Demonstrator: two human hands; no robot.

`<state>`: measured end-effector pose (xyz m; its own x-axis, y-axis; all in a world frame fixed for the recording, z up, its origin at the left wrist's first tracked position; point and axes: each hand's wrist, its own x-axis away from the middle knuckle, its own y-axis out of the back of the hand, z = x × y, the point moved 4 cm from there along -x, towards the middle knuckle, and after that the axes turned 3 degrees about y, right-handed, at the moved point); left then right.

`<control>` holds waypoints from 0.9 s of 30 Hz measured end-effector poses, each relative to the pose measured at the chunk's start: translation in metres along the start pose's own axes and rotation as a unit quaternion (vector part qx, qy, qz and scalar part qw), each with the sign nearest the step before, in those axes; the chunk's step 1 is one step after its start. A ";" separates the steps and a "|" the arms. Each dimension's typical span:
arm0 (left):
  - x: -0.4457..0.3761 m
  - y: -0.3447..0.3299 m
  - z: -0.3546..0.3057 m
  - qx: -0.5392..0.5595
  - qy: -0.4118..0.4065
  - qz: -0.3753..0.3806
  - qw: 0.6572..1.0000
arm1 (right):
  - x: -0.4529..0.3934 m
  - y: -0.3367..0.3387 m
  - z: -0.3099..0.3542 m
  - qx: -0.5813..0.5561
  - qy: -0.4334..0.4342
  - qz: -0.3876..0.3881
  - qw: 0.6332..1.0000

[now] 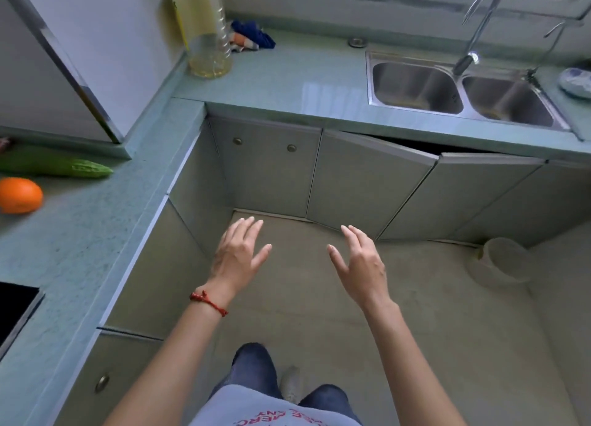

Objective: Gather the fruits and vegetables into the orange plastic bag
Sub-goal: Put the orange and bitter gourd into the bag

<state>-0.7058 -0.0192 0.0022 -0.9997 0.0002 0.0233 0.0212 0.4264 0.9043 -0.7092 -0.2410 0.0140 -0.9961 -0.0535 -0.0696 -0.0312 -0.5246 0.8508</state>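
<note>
An orange (19, 195) lies on the green countertop (80, 240) at the far left edge of view. Just behind it rests a long green bitter gourd (60, 168). My left hand (238, 254), with a red string bracelet on the wrist, hovers over the floor with fingers spread and holds nothing. My right hand (359, 262) hovers beside it, also open with nothing in it. Both hands are well to the right of the produce and below counter height. No orange plastic bag is in view.
A large plastic oil bottle (208, 25) and a blue cloth (252, 35) stand in the counter's corner. A double steel sink (460, 89) with a tap is at right. One cabinet door (371, 182) hangs ajar. A white bucket (502, 262) sits on the floor.
</note>
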 end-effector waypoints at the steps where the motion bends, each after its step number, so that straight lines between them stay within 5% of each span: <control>1: -0.011 0.000 0.000 0.001 0.003 0.000 1.000 | -0.012 -0.002 -0.001 0.001 0.002 0.004 1.000; 16: -0.189 0.023 0.040 0.011 0.040 -0.044 0.998 | -0.219 -0.033 0.031 0.022 0.062 0.036 0.997; 27: -0.216 0.042 0.075 0.024 0.193 -0.106 0.975 | -0.313 -0.067 0.081 0.019 0.211 0.142 0.967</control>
<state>-0.4901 0.0664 0.0033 -0.9031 -0.4295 0.0046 -0.1958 0.4212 0.8856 -0.4015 -0.1207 0.0210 -0.8427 -0.5377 -0.0292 0.2281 -0.4056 0.8851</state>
